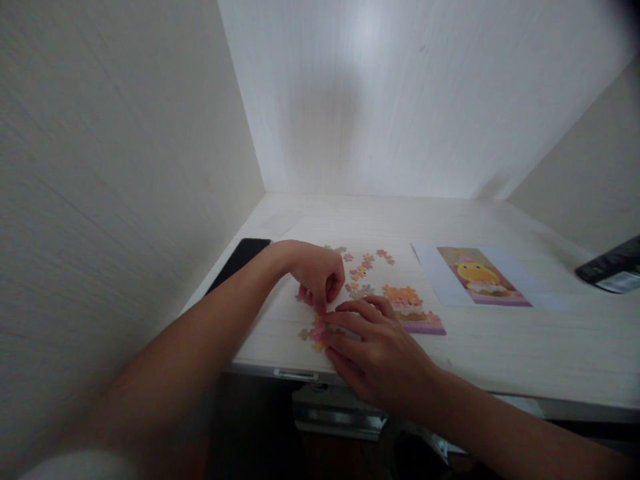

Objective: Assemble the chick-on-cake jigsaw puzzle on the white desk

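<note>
On a pale wooden desk (500,347) lies a partly joined jigsaw (413,310) in orange and pink, with several loose pieces (363,267) behind it. My left hand (320,273) is curled, its fingertips pinching down at a small cluster of pink pieces (316,331) near the desk's front edge. My right hand (375,350) lies flat with fingers stretched over that same cluster, pressing on it. The two hands touch at the fingertips.
A printed reference picture (480,277) of a yellow figure lies to the right of the puzzle. A black phone (240,261) rests at the left by the wall, and a dark packet (613,267) sits at the far right. Walls enclose the desk on three sides.
</note>
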The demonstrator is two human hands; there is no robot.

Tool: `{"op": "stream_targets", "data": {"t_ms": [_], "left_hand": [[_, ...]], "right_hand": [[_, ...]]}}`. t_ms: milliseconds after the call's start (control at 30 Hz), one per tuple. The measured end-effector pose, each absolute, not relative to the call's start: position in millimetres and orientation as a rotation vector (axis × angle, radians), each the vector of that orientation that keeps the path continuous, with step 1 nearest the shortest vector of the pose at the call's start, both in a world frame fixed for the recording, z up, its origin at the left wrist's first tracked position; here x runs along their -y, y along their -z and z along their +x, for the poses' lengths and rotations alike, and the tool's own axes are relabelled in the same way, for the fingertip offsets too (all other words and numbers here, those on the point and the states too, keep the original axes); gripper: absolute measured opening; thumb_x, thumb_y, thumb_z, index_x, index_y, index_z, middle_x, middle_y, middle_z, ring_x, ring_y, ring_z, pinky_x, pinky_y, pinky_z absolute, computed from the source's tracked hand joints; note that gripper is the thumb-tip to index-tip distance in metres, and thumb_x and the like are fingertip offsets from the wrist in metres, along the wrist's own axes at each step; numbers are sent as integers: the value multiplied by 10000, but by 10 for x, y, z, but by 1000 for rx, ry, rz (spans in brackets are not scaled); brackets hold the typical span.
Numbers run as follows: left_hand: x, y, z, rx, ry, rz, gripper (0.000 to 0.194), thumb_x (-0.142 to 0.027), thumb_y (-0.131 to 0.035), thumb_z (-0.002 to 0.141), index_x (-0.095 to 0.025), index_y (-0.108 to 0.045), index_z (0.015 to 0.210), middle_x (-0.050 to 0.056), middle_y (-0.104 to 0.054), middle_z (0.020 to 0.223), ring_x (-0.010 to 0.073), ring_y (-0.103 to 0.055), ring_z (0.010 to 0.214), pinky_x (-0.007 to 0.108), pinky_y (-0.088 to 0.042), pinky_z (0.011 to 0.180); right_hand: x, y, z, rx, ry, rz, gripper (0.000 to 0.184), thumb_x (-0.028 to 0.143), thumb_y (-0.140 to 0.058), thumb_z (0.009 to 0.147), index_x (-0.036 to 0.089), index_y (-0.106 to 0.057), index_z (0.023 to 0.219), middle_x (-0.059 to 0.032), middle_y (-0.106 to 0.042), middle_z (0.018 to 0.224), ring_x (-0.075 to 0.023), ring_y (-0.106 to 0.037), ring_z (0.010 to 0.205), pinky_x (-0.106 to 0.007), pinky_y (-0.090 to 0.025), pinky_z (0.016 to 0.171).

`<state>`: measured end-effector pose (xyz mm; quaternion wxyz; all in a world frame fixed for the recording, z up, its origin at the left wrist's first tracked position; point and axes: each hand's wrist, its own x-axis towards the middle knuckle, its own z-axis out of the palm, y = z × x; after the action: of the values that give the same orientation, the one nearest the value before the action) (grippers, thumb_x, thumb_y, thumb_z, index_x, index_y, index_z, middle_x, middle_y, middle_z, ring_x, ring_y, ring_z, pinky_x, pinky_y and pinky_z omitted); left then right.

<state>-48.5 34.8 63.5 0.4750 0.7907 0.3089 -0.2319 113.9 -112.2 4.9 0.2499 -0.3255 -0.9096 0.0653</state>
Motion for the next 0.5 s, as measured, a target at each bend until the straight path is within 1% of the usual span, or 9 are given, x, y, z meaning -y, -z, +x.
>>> {"op": "stream_targets", "data": {"t_ms": [67, 100, 200, 267, 367, 500], "left_hand": [[-356, -674, -511, -752, 524, 1995, 339, -347, -835, 592, -147, -612, 750, 24, -643, 641, 181, -619, 572, 281, -512, 493], [-369, -698, -539, -746, 475, 2024, 335, -368, -818, 622, -148, -602, 753, 28, -646, 646, 183, -623, 574, 275, -503, 484], [-447, -765, -666, -849, 268, 2162, 254, -380, -705, 751, -155, -601, 805, 42, -662, 683, 180, -630, 589, 255, -468, 469], [-518, -789, -758, -1063, 170, 2309, 211, -361, -641, 789, -159, -624, 849, 42, -669, 699, 167, -617, 563, 250, -443, 469], [-609, -784, -853, -1307, 175, 2503, 183, -308, -603, 786, -164, -667, 879, 41, -681, 735, 141, -582, 527, 257, -416, 508], [-642, -747, -856, -1285, 208, 2630, 188, -220, -624, 749, -175, -701, 914, 47, -700, 867, 148, -589, 695, 266, -406, 635]], "right_hand": [[1125, -44, 1137, 2453, -202, -874, 207, 185, -573, 914, 202, -648, 1106, -40, -674, 1144, -244, -543, 1077, -487, -299, 1012], [1128, -43, 1136, 2446, -208, -872, 206, 184, -573, 914, 202, -644, 1107, -32, -676, 1145, -239, -544, 1080, -487, -289, 1026], [1142, -39, 1135, 2445, -207, -903, 206, 190, -577, 912, 210, -637, 1109, -20, -677, 1147, -241, -539, 1087, -500, -273, 1038], [1148, -30, 1136, 2448, -199, -922, 209, 187, -582, 904, 212, -635, 1105, -24, -677, 1146, -248, -532, 1090, -513, -264, 1040], [1147, -9, 1138, 2431, -192, -938, 219, 187, -589, 894, 217, -633, 1106, -25, -672, 1162, -260, -519, 1099, -526, -255, 1043], [1131, -7, 1127, 2405, -218, -977, 217, 184, -572, 901, 217, -637, 1106, -23, -669, 1177, -263, -514, 1113, -529, -250, 1050]]}}
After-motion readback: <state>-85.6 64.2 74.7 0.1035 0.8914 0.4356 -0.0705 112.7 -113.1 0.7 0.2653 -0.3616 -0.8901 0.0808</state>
